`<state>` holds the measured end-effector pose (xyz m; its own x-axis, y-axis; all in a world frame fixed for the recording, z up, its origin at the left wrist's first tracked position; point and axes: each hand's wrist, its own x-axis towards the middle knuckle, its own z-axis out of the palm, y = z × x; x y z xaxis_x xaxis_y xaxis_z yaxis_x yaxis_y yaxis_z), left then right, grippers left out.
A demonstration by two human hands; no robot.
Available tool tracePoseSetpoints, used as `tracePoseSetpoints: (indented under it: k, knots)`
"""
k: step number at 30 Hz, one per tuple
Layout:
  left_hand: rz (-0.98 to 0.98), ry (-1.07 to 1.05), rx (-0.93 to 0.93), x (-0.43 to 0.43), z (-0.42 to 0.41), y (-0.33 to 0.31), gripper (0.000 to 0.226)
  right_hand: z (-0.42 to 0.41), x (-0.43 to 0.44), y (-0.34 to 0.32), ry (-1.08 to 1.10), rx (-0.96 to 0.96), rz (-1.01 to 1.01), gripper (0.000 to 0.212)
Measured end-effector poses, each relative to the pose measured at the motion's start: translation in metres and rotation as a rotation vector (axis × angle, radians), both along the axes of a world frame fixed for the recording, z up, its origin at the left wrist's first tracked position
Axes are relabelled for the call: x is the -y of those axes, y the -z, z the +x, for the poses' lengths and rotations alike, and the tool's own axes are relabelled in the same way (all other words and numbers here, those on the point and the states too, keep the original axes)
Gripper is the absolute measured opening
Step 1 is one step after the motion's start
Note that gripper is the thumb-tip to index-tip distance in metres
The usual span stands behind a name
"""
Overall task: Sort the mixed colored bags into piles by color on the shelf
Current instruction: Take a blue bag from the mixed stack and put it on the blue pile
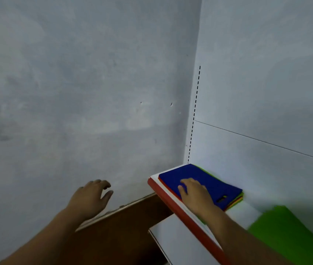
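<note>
Resting flat-fingered on the blue bag (211,179) atop the mixed stack (237,202) at the shelf's (168,196) left end, the right hand (194,193) grips nothing; pinching only that top layer seems wise. The left hand (90,197) hovers loosely curled, empty.

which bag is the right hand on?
The blue bag topping the mixed stack; the right hand rests on it. The green bag lies apart, untouched.

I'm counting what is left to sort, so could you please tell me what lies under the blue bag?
Under the blue bag, where the right hand rests, only thin edges of other bags show: red, yellowish and green. Their number is covered.
</note>
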<state>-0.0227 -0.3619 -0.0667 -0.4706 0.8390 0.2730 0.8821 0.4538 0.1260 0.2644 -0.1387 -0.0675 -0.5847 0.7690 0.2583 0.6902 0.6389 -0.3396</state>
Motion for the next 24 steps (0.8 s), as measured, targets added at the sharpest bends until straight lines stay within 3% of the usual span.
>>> tracePoseSetpoints:
  k: [10,17,24]
  knots:
    - [-0.013,0.326,0.051,-0.232,0.013,-0.006,0.047,0.086,-0.119,0.009,0.354,-0.08,-0.024,0.04]
    - [-0.139,0.611,0.093,-0.352,0.025,0.028,0.051,0.117,-0.108,0.033,0.629,-0.099,-0.057,0.045]
    - [-0.225,0.789,0.202,-0.396,0.006,0.061,0.03,0.076,-0.094,0.056,0.797,-0.157,-0.186,0.042]
